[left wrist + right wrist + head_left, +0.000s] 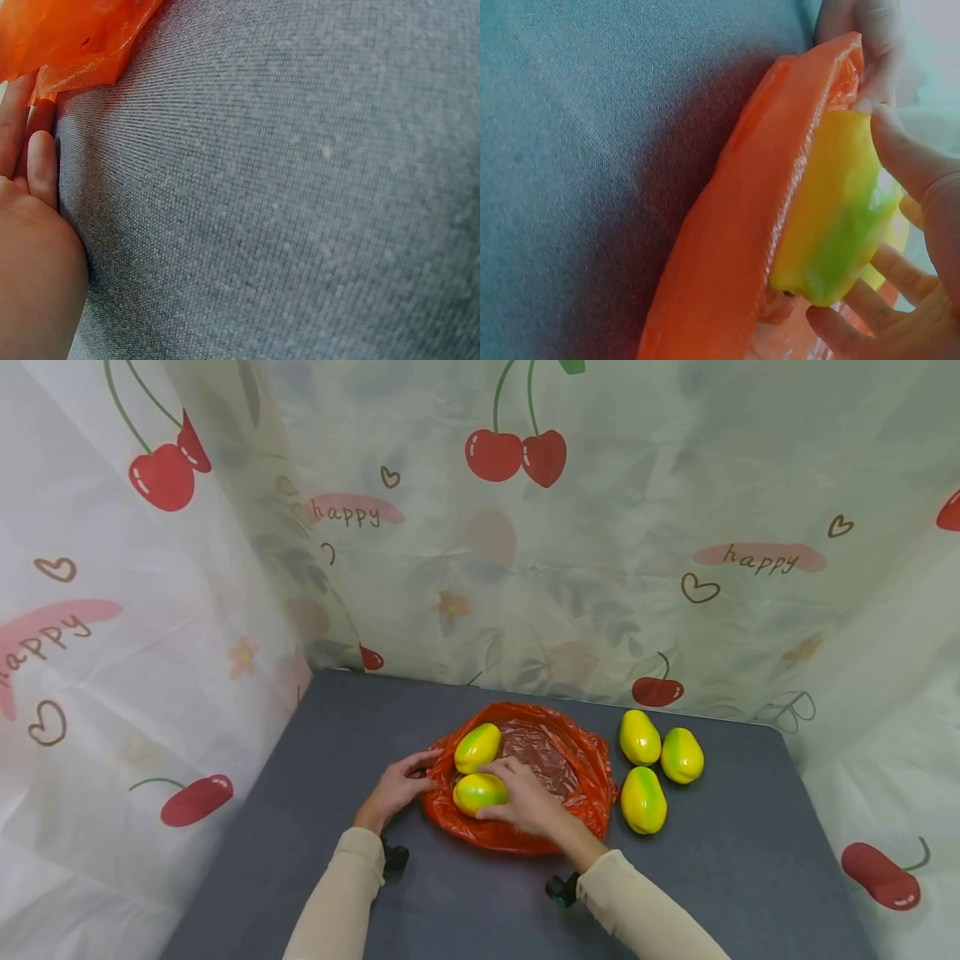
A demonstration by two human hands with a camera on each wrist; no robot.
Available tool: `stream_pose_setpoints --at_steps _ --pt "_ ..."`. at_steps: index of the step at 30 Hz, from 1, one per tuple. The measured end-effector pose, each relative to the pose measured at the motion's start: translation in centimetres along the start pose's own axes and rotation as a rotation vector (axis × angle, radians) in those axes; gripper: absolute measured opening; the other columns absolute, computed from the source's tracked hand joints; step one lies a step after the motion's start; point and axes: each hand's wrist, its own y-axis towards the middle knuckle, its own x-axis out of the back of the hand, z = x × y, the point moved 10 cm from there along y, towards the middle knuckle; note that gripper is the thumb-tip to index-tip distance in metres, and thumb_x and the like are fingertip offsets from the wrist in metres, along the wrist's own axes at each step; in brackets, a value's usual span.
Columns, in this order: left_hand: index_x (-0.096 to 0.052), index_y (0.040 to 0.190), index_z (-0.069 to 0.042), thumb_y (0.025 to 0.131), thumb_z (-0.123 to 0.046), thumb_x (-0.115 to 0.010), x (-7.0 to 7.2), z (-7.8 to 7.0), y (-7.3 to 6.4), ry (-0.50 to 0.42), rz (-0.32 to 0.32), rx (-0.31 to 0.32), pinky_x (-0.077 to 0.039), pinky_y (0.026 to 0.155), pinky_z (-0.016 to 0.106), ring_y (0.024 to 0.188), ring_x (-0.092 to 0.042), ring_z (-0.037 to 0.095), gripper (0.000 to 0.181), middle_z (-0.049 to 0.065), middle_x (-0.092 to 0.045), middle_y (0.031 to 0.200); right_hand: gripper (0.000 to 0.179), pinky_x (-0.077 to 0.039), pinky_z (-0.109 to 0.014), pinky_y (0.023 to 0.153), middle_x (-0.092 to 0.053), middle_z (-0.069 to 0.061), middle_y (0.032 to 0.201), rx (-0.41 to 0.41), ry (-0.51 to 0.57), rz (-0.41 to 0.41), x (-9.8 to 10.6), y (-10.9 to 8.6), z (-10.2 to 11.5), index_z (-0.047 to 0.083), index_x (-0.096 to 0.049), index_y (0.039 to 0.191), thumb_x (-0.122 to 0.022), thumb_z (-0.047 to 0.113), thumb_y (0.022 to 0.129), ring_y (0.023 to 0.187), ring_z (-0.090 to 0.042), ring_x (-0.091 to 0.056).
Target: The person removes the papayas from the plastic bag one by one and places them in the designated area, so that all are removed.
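A red plastic bag [555,735] lies spread on the dark tabletop, its mouth wide and facing up. My left hand [397,789] holds the bag's left rim, and the orange-red film [82,45] covers some fingertips in the left wrist view. My right hand [528,797] reaches over the bag's mouth and grips a glossy yellow-green papaya [476,793] just inside the near left rim. In the right wrist view the thumb and fingers are on either side of this papaya [840,210]. Right behind it, a second papaya [477,747] sits in the bag.
Three more papayas stand in a cluster right of the bag: one at the back [640,737], one farther right [682,756] and one nearer [643,800]. Cherry-printed curtains [600,568] hang behind the table [465,910] and along both sides.
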Motion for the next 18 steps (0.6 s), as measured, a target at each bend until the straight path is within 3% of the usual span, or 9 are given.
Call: stream_pose_setpoints --at_steps 18 --pt "-0.063 0.138 -0.035 0.089 -0.021 -0.076 -0.08 -0.29 -0.24 0.010 -0.004 0.004 -0.038 0.120 0.051 0.138 -0.051 0.024 0.052 -0.002 -0.064 0.141 0.061 -0.048 -0.051 0.109 -0.055 -0.007 0.137 -0.011 -0.036 0.026 -0.67 -0.25 0.18 0.023 -0.055 0.146 -0.078 0.028 0.090 0.124 -0.027 -0.052"
